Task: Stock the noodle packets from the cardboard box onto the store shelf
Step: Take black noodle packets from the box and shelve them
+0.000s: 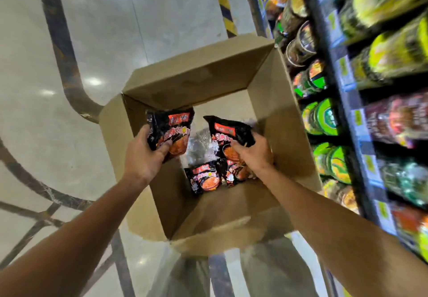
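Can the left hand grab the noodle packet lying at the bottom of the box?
Probably not yet: the left hand already holds a packet. The packet on the bottom lies uncovered in the open box.

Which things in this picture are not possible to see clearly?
Head view:
- Shelf goods: motion blur, labels unreadable.
- Packets on the cardboard box floor: right hand covers some; count unclear.
- Shelf: cut by right edge.
- Left hand packet: print too small.
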The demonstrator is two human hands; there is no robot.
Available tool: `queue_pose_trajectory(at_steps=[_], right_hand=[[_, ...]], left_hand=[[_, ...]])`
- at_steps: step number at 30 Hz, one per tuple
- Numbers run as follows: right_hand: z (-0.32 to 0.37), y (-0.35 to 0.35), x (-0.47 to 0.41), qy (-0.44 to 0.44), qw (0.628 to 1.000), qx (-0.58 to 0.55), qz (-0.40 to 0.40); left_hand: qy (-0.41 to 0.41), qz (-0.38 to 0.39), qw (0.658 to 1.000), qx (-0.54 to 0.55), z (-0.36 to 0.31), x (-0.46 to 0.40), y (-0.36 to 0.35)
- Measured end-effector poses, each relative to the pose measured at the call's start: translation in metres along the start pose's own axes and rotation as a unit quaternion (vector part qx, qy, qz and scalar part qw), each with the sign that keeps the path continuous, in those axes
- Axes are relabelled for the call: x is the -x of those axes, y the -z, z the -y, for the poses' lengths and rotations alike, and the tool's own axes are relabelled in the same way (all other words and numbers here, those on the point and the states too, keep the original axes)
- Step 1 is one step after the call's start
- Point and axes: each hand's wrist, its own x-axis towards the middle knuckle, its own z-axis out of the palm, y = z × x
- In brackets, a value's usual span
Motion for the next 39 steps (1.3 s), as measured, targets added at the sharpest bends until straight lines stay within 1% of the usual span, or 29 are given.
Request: queue_pose_trajectory(at_steps=[3, 6, 11, 15, 19, 23, 27, 29, 33, 37, 39], right_hand=[[0.071, 0.061, 0.046, 0.018, 0.998, -0.049, -0.026], [0.140, 0.122, 0.103, 0.052, 0.995, -0.075, -0.043], [0.246, 0.207, 0.218, 0.105, 0.984, -0.129, -0.066], [0.313, 0.263, 0.314, 0.154, 0.964, -0.176, -0.125], [0.353, 0.314, 0.404, 0.210, 0.937, -0.225, -0.163], [0.365, 0.361, 0.488, 0.262, 0.913, -0.240, -0.198], [0.348, 0.398, 0.561, 0.292, 0.892, -0.249, -0.237], [0.332, 0.415, 0.597, 0.304, 0.883, -0.257, -0.249], [0.294, 0.445, 0.670, 0.321, 0.867, -0.263, -0.276], [0.245, 0.465, 0.749, 0.315, 0.855, -0.289, -0.293], [0.223, 0.473, 0.790, 0.309, 0.844, -0.302, -0.318]], left_hand=[[-0.037, -0.013, 0.999, 0.037, -0.056, 0.036, 0.053], [-0.083, -0.022, 0.994, 0.064, -0.114, 0.078, 0.111], [-0.175, -0.006, 0.978, 0.113, -0.205, 0.150, 0.207], [-0.244, 0.014, 0.958, 0.150, -0.264, 0.208, 0.271], [-0.313, 0.030, 0.935, 0.164, -0.311, 0.271, 0.317], [-0.366, 0.047, 0.910, 0.190, -0.347, 0.336, 0.347], [-0.413, 0.056, 0.883, 0.214, -0.365, 0.409, 0.359], [-0.434, 0.062, 0.872, 0.218, -0.367, 0.448, 0.358], [-0.457, 0.087, 0.860, 0.208, -0.359, 0.516, 0.347], [-0.478, 0.129, 0.847, 0.191, -0.352, 0.572, 0.331], [-0.487, 0.152, 0.839, 0.188, -0.354, 0.599, 0.320]])
